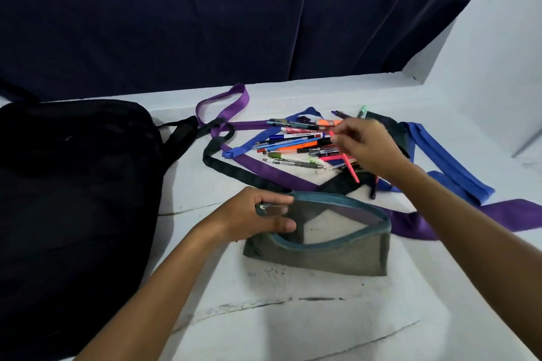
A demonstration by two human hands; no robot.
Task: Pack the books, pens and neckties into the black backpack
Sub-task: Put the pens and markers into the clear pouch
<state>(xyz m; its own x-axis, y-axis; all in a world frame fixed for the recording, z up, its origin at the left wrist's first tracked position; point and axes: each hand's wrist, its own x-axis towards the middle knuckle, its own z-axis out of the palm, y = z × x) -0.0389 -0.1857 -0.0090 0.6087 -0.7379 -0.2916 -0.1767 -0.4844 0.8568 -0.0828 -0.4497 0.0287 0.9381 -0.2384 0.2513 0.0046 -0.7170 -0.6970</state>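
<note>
A pink pen [344,156] is pinched in the right hand [368,149], its grip clenched on it just above the pile of pens [296,143] and neckties [264,168]. The open mesh pouch [322,246] is held at its corner by the left hand [255,217]. The black backpack [73,199] lies on the desk [293,316], left of that grip.
</note>
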